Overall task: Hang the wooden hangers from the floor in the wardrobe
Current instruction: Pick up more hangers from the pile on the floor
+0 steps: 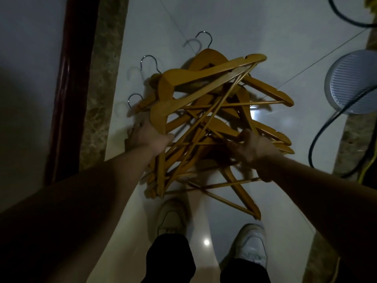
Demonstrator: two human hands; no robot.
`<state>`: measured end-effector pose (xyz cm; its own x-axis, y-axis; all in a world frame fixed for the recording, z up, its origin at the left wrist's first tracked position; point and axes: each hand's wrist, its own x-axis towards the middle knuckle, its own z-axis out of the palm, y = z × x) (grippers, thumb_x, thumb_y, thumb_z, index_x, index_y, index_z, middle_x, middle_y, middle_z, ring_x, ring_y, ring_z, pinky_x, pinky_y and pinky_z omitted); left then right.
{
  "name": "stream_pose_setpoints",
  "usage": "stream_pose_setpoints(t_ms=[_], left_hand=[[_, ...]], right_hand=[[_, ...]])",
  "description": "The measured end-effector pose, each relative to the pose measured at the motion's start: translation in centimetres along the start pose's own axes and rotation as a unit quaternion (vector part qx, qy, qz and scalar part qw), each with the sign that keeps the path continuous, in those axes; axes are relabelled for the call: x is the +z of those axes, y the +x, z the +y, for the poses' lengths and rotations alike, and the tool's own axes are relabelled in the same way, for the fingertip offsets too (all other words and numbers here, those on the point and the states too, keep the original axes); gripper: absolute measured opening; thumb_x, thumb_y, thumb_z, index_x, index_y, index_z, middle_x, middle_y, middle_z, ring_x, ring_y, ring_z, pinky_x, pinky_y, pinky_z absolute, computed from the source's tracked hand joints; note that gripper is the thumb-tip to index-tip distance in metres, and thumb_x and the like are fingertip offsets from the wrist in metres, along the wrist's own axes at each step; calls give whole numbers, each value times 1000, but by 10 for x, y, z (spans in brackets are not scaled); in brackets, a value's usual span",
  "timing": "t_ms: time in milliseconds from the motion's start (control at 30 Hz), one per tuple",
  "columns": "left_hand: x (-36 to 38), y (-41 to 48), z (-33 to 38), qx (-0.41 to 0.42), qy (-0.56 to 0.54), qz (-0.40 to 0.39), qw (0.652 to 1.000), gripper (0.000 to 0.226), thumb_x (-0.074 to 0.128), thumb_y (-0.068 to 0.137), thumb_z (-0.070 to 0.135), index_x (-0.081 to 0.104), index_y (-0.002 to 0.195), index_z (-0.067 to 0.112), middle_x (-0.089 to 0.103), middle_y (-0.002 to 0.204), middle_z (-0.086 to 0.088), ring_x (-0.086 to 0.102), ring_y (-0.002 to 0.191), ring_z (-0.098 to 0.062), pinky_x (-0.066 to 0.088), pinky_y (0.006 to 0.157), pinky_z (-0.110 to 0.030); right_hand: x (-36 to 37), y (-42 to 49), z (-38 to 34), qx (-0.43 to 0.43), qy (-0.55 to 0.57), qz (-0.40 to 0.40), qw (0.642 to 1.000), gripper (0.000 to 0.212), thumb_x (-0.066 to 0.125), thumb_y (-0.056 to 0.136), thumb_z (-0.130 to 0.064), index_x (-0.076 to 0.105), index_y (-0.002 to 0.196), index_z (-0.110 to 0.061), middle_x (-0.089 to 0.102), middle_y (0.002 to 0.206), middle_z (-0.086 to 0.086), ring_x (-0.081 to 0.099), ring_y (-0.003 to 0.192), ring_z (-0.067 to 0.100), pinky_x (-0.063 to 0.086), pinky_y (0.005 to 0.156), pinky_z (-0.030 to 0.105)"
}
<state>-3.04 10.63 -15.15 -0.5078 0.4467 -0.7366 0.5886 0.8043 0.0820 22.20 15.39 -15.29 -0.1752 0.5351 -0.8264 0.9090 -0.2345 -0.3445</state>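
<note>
Tangled heap of honey-yellow wooden hangers (pixel 206 111), chrome hooks (pixel 149 62)

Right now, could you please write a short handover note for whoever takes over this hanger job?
Left hand: closed on the left side of the pile of wooden hangers.
Right hand: gripping hanger bars on the pile's right side.
Things: all the hangers sit tangled in one heap over the white tiled floor, just ahead of the white shoes; three metal hooks stick out to the left and top. No wardrobe in view.
Done: both hands on the pile.
Left: lift, untangle, hang each in the wardrobe.
</note>
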Motion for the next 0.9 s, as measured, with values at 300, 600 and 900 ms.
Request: stream_pose_setpoints(t_ms=[300, 600, 900], left_hand=[[23, 37, 8, -140, -321, -34, 936, 74, 84, 75, 31, 51, 138, 11, 59, 134, -16, 56, 122, -39, 48, 101, -55], [8, 26, 6, -95, -400, -64, 909, 10, 71, 79, 8, 65, 86, 10, 68, 81, -11, 68, 76, -23, 53, 61, -30], [-27, -29, 13, -49, -375, 1, 926, 16, 63, 73, 2, 57, 65, 14, 56, 59, -3, 56, 57, -19, 45, 57, -25]], right_hand=[[18, 23, 29, -61, -56, 5, 997, 37, 48, 100, -46, 54, 119, -15, 59, 80, -2, 57, 69, 13, 43, 60, 28], [4, 11, 23, -31, -51, -3, 998, 33, 50, 100, -44, 53, 116, -16, 67, 98, 8, 64, 79, 18, 51, 65, 31], [-11, -35, -26, -58, 35, 93, 993, 40, 42, 99, -54, 52, 120, -22, 65, 102, 0, 65, 88, 16, 58, 77, 39]])
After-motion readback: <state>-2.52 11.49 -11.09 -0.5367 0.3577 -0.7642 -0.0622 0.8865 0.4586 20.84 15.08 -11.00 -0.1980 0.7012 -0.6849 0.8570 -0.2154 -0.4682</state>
